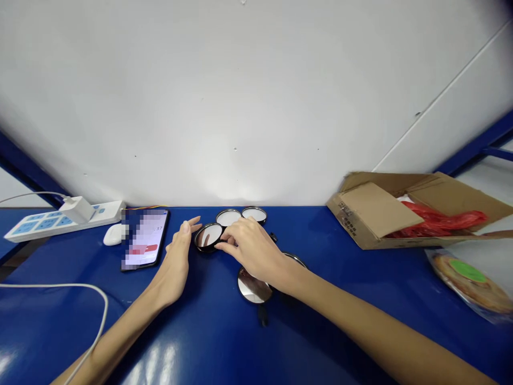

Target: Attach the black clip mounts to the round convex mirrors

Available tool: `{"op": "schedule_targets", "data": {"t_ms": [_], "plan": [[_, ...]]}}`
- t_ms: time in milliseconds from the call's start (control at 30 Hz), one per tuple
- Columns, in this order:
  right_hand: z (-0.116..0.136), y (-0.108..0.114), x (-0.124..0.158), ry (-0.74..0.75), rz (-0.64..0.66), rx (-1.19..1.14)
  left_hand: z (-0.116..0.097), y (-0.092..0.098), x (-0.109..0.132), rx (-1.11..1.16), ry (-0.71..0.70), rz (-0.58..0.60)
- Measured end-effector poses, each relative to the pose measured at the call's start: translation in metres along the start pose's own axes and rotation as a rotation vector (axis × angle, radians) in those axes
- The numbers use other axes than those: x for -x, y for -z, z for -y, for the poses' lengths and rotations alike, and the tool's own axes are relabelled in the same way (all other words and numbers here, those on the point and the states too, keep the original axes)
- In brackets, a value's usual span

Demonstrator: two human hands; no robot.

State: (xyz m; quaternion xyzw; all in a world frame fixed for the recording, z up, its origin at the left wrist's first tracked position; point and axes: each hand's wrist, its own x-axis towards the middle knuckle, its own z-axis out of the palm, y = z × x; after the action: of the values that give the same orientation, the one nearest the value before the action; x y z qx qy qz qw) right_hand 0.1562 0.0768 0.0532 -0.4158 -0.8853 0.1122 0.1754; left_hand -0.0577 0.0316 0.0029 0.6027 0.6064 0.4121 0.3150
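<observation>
Several small round convex mirrors with dark and metal rims lie on the blue tabletop, grouped in front of me. My right hand [250, 247] spreads over the group, its fingertips at the right edge of the nearest left mirror [208, 237]. I cannot tell whether it grips that mirror. Two mirrors [228, 217] [254, 214] lie just beyond it, and another [252, 285] lies under my right wrist. A fifth [295, 259] is mostly hidden by that hand. My left hand [176, 264] stands on its edge, fingers apart, just left of the nearest mirror.
A phone [145, 239] with a pixelated screen, a white mouse [113, 235] and a power strip [52, 222] with a white plug lie at left. A cardboard box [401, 211] holding red plastic sits at right, above a wrapped round package [468, 280]. A white wall rises behind.
</observation>
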Motion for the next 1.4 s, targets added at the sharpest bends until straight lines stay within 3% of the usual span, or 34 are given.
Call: {"op": "schedule_targets", "data": {"t_ms": [167,467,600,700,800,900,967,1100,1200,1300,1400], "plan": [[0.003,0.001,0.000,-0.013,0.033,0.031,-0.008,0.000,0.000,0.087,0.112,0.030],[0.001,0.003,0.003,-0.022,-0.007,0.053,-0.006,0.003,-0.002,0.070,0.061,0.026],[-0.010,0.018,0.022,-0.042,-0.090,0.034,-0.014,0.004,0.003,-0.031,-0.040,-0.014],[-0.026,0.031,0.048,-0.090,-0.248,-0.016,-0.023,0.005,0.010,-0.205,-0.333,-0.018],[-0.043,0.037,0.075,-0.145,-0.352,-0.048,-0.033,0.004,0.020,-0.304,-0.590,0.157],[-0.056,0.034,0.094,-0.220,-0.414,-0.096,-0.039,0.001,0.031,-0.340,-0.617,0.398],[-0.061,0.031,0.100,-0.247,-0.411,-0.107,-0.039,-0.002,0.037,-0.358,-0.630,0.492],[-0.067,0.027,0.106,-0.241,-0.310,-0.116,-0.036,-0.007,0.039,-0.365,-0.606,0.511],[-0.068,0.027,0.108,-0.222,-0.311,-0.111,-0.033,-0.011,0.037,-0.382,-0.613,0.507],[-0.069,0.025,0.111,-0.284,-0.305,-0.082,-0.031,-0.015,0.037,-0.394,-0.689,0.510],[-0.070,0.020,0.112,-0.406,-0.199,-0.019,-0.030,-0.015,0.039,-0.441,-0.809,0.536]]}}
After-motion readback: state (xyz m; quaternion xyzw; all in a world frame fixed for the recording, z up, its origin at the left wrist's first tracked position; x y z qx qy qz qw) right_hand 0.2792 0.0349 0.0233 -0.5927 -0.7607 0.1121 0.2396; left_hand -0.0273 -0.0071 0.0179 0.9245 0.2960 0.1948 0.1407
